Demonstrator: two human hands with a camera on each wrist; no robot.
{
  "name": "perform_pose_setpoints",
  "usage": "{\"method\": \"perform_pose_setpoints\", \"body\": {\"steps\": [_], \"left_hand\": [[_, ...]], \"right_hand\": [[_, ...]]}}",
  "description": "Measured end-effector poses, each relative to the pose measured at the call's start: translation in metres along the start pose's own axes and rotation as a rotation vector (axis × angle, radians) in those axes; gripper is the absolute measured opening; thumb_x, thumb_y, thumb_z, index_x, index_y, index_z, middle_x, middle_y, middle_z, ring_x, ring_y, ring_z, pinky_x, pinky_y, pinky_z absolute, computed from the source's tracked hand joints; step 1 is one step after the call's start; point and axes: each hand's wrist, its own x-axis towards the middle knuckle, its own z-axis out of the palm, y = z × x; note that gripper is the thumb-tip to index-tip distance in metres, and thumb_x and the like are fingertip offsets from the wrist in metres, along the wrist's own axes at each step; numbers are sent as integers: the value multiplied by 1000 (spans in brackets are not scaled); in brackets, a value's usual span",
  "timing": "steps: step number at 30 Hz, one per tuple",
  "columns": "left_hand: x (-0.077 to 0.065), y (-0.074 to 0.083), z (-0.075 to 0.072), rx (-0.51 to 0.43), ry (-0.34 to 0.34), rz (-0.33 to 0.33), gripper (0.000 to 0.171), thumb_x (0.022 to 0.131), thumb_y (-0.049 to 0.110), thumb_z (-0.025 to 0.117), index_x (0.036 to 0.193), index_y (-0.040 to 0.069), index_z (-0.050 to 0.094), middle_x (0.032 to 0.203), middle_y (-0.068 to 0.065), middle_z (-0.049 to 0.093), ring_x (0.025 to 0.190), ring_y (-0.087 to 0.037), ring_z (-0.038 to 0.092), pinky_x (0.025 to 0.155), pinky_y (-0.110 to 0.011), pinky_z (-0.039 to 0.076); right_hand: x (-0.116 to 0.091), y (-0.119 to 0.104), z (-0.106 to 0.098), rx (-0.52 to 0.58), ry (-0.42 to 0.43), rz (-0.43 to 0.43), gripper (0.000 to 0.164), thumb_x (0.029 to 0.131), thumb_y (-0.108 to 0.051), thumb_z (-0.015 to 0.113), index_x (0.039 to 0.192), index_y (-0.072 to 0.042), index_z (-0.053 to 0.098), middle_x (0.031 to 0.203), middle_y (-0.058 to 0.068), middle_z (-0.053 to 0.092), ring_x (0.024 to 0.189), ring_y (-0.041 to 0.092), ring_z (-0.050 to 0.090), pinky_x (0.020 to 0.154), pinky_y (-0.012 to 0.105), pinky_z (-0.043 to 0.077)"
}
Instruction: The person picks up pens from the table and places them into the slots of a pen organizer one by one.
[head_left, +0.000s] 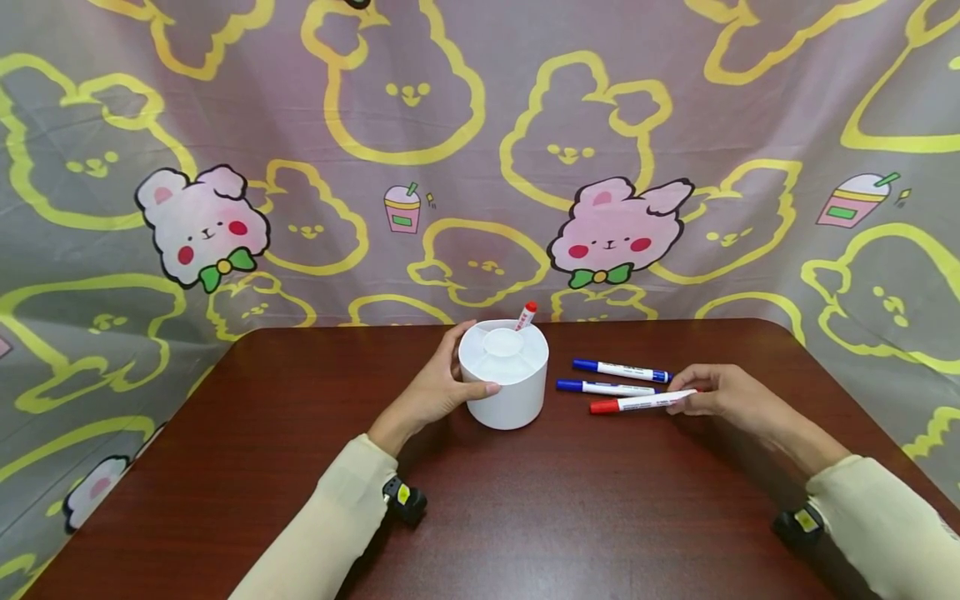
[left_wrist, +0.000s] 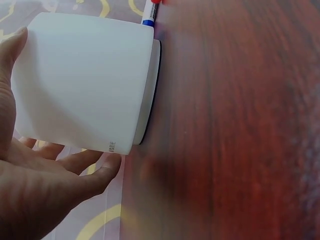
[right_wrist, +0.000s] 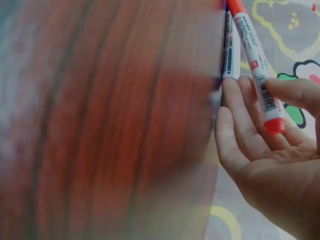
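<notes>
A round white pen holder (head_left: 510, 407) with divided compartments stands on the table; its plain side wall fills much of the left wrist view. My left hand (head_left: 427, 387) grips it from the left, thumb across the front and fingers around the back. One red-capped marker (head_left: 527, 313) stands tilted in a rear compartment. To the right, my right hand (head_left: 738, 404) pinches the tail end of a white marker with a red cap (right_wrist: 255, 60) between thumb and fingers. Just behind that marker lie two blue-capped markers, a nearer one (head_left: 603, 388) and a farther one (head_left: 624, 371).
The dark reddish-brown wooden table (head_left: 525, 517) reaches back to a hanging cloth (head_left: 465, 192) printed with cartoon animals. A small black device (head_left: 405, 500) is worn at the left wrist and another (head_left: 799, 525) at the right.
</notes>
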Motion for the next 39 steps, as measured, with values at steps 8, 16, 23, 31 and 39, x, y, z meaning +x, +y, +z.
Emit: {"method": "perform_pose_setpoints", "body": {"steps": [8,16,23,31,39], "left_hand": [[-1,1,-1,8,3,-1,105,85,7,85,165,16,17,167,-8,31,149,-38,43,121,-55,36],[-1,1,-1,12,9,3,103,85,8,85,164,21,20,167,-8,32,148,-40,43,121,-56,36],[-2,1,0,28,3,-30,104,86,12,85,165,26,19,164,-9,35,141,-37,51,116,-53,41],[-3,2,-1,66,17,-38,107,84,17,88,167,27,20,165,-7,36,146,-31,43,122,-56,34],[-3,1,-2,112,37,-54,107,83,21,89,166,29,22,168,-4,27,153,-31,30,126,-60,25]], "right_hand": [[-1,-8,2,191,51,6,37,97,-12,75,126,7,63,108,1,75,96,17,74,87,28,62],[-1,-16,8,372,72,-95,21,97,-3,72,118,1,70,104,-3,74,94,15,75,87,32,62],[-1,-24,12,435,109,-143,19,97,-3,73,113,-12,74,102,-2,75,93,15,76,86,30,62],[2,-42,16,437,141,-186,22,100,-11,71,121,-16,72,104,-4,77,94,14,78,85,25,62],[7,-75,26,607,116,-303,30,102,-6,65,132,-9,66,120,6,63,105,19,73,89,37,61]]}}
